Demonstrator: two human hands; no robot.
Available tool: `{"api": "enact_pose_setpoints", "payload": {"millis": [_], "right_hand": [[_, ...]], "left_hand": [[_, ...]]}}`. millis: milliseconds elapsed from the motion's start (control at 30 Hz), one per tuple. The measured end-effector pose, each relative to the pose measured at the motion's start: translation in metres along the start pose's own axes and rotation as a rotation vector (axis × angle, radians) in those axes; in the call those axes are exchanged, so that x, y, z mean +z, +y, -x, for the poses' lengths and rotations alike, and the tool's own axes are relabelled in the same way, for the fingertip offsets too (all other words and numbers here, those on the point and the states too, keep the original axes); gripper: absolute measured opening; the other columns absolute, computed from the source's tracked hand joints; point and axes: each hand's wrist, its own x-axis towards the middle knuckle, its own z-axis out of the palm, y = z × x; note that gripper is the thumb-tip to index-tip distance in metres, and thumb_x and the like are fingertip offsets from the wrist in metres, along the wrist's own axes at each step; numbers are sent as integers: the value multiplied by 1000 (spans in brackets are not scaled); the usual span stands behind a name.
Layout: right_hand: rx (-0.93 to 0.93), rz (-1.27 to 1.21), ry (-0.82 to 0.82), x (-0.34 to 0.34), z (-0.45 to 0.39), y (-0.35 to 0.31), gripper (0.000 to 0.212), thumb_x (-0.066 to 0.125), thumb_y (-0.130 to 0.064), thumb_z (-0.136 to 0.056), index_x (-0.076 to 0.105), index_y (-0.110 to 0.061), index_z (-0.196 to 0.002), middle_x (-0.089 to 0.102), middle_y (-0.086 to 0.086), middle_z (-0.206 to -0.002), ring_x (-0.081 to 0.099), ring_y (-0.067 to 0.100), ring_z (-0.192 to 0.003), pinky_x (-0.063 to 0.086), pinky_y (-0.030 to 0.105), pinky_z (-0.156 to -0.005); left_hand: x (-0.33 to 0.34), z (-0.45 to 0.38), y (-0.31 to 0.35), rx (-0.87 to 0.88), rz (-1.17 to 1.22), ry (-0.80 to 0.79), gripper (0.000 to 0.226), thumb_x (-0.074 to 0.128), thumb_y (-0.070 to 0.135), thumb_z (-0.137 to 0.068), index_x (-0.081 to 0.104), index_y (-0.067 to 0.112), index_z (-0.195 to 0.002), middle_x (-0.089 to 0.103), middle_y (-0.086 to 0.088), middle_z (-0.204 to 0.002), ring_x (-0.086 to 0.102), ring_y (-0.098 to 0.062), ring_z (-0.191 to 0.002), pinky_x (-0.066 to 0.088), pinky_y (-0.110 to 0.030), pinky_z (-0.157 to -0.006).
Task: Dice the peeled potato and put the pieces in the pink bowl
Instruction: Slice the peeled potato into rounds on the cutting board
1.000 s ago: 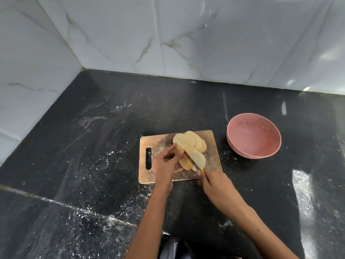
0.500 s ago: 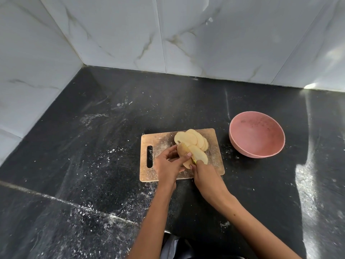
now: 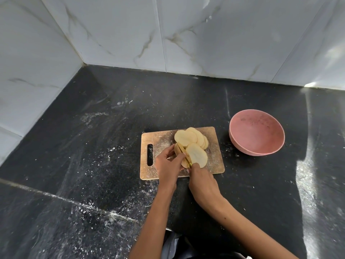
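A wooden cutting board (image 3: 160, 141) lies on the black counter. Several flat potato slices (image 3: 188, 137) are fanned out at its far side. The uncut end of the potato (image 3: 180, 149) stands at the board's middle, held by the fingers of my left hand (image 3: 169, 163). A fresh slice (image 3: 197, 155) leans to its right. My right hand (image 3: 202, 182) grips a knife (image 3: 183, 153), whose blade sits in the cut between the potato end and that slice; the handle is hidden in my fist. The pink bowl (image 3: 256, 132) stands to the right of the board, with no pieces inside.
The black stone counter (image 3: 112, 146) carries white dust and smears around the board. Marble-tiled walls (image 3: 186, 34) close the back and the left side, meeting in a corner at the far left. Dark clothing shows at the bottom edge.
The knife has worked through the potato, and the cut slice has tipped over to the right. My right hand has moved a little forward onto the board's near edge. My left hand keeps its hold.
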Motion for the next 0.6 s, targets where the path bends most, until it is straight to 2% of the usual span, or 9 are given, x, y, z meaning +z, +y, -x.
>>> {"api": "enact_pose_setpoints", "payload": {"millis": [133,233,333,400,500,600], "right_hand": [[44,-41,-30,4,-3,-5,16,36,-12,-99,44,-12,-112,56,10,-112,55,27,-105,43,38,-79],[54,-20,-25,4,-4,-6,19,34,-8,-98,43,-11,-115,55,11,-116,54,29,-109,43,37,-81],[55,14,-15,6,-1,-3,20,32,-7,-98,41,-10,-116,57,13,-117,56,31,-108,44,40,-81],[69,18,-1,8,1,-3,19,31,-7,-98,41,-10,-115,58,13,-117,56,31,-108,44,40,-82],[82,1,20,10,0,-6,18,32,-9,-99,41,-11,-114,59,12,-117,57,30,-108,44,39,-82],[80,-16,16,8,-2,-8,17,35,-12,-100,43,-10,-115,59,12,-118,57,29,-109,44,38,-82]], "left_hand": [[0,0,-7,45,-137,52,37,74,3,-79,62,19,-110,68,-3,-102,68,-17,-94,60,-43,-74],[3,0,-7,109,-208,94,35,73,1,-78,64,14,-110,68,0,-94,68,-13,-85,60,-40,-73],[8,3,-4,179,-316,155,33,71,-3,-77,66,7,-108,66,5,-83,64,-4,-74,54,-17,-62],[10,7,-1,224,-364,170,28,69,-5,-76,69,6,-101,66,4,-79,63,-2,-70,48,-9,-55],[12,11,-1,268,-406,151,20,65,-7,-76,68,7,-89,65,2,-72,62,-9,-66,47,-13,-50],[13,9,-2,305,-447,150,16,60,-9,-73,65,6,-76,65,-5,-65,62,-23,-61,47,-30,-47]]}}
